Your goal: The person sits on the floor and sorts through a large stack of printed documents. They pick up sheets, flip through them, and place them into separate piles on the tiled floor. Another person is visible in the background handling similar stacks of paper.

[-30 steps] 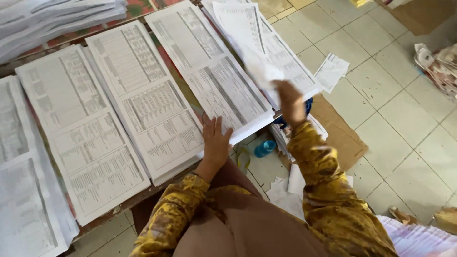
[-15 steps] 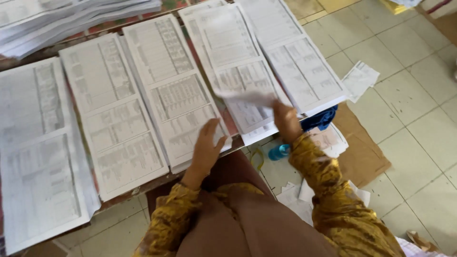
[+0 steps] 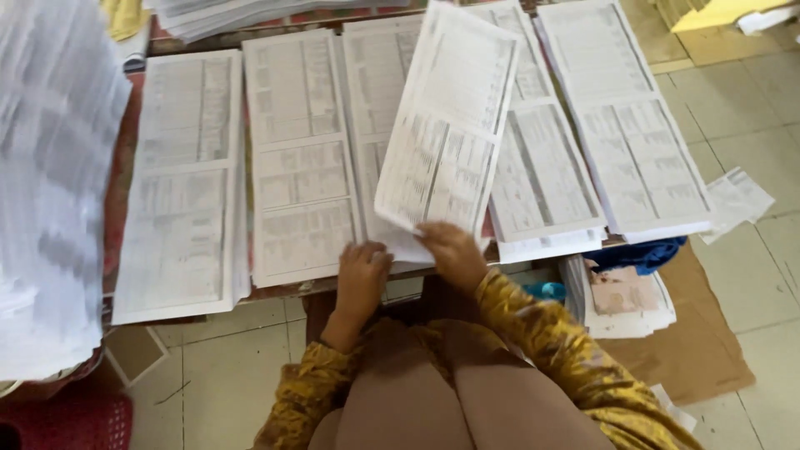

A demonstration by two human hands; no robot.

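A seated person's right hand pinches the near edge of a printed sheet, lifted above the middle stack; the left hand lies flat, fingers spread, on that stack's near end. Four more stacks line the counter, the sheet seemingly yet to be laid down.

White sheet (grey print), mustard sleeve.

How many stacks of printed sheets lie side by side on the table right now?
5 stacks: far left, second, third partly under the lifted sheet, fourth, far right. More piles sit blurred at the frame edges.
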